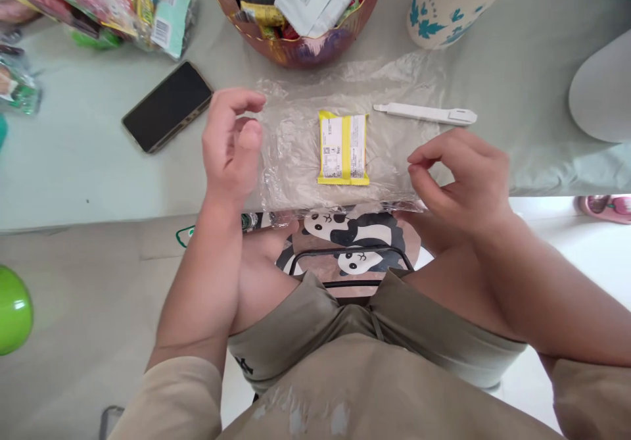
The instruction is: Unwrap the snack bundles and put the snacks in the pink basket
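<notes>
A small yellow-and-white snack packet (344, 148) lies flat on a crinkled clear plastic sheet (290, 164), its printed back facing up. My left hand (234, 134) hovers at the sheet's left edge, fingers loosely curled and thumb apart from them, holding nothing. To the right of the packet is my right hand (463, 173), its thumb and index tips pinched together with nothing visible between them. A white utility knife (426, 113) rests on the sheet's right side, just beyond my right hand. Neither hand touches the packet or the knife.
Beyond the sheet stand a reddish bowl (308, 52) of wrapped snacks and a paper cup (451, 12). A phone (167, 106) lies left, near bagged snacks (118, 6). At the right is a white rounded object (604, 91). The table's front edge runs above my lap.
</notes>
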Demonstrator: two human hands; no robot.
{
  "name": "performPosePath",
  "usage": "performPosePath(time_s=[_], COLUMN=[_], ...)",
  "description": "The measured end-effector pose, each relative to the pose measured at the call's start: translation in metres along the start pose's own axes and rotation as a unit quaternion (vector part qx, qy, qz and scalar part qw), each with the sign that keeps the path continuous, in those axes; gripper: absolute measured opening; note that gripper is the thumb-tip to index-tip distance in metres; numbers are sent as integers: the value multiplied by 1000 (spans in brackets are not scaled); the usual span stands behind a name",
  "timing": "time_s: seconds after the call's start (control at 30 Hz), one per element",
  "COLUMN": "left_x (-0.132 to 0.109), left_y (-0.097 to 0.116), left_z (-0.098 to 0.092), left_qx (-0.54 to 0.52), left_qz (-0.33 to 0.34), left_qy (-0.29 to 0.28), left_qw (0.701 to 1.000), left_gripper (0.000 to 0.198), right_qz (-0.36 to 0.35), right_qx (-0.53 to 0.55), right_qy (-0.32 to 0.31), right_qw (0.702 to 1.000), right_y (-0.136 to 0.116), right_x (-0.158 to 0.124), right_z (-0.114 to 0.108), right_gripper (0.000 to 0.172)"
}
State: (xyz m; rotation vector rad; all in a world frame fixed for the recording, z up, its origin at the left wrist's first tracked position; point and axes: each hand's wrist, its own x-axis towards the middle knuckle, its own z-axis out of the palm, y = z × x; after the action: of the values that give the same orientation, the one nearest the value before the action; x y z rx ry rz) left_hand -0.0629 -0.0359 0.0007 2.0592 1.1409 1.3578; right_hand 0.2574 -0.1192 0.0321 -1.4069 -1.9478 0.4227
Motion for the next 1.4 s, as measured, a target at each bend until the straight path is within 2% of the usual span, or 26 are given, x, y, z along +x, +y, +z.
performPosePath(time_s=[0.07,0.17,0.23,0.3,0.4,0.47,0.57,0.63,0.77,0.83,1.07,1.17,1.3,1.4], left_x=[-3,-7,-10,-12,-14,-14,-13,-12,-9,-9,-10,-10,-10,-10], left_y=[-1,3,5,8,14,21,30,33,35,36,41,46,50,50], left_z=[-9,-16,-15,-11,2,12,27,33,35,34,37,39,41,41], left_qx=[-3,14,26,36,73,95,123,144,184,189,232,250,256,255], left_qz=[-45,-103,-105,-78,-16,9,18,-1,-75,-92,-78,-86,-89,-96], left_qy=[18,4,4,-5,-50,-105,-186,-230,-288,-304,-328,-347,-364,-374], left_qw=[999,995,994,996,996,990,975,963,937,929,912,900,891,886], left_gripper=[45,45,46,43,25,14,23,31,53,59,55,57,63,67], right_qz=[-15,-52,-66,-72,-77,-70,-54,-37,4,14,48,57,37,43], right_qx=[-26,-43,-52,-57,-66,-81,-91,-86,-85,-97,-116,-118,-134,-145], right_qy=[-9,-23,-47,-83,-129,-150,-166,-169,-154,-139,-135,-95,-37,-3], right_qw=[1000,997,995,992,986,983,980,981,984,985,983,987,990,988], right_y=[-5,-9,-9,-6,1,6,9,7,4,5,13,13,12,15], right_x=[3,11,18,24,31,34,36,36,34,33,34,31,29,30], right_z=[6,15,22,30,45,53,59,59,53,50,38,37,38,33], right_gripper=[14,15,21,30,53,70,79,81,89,89,94,97,90,91])
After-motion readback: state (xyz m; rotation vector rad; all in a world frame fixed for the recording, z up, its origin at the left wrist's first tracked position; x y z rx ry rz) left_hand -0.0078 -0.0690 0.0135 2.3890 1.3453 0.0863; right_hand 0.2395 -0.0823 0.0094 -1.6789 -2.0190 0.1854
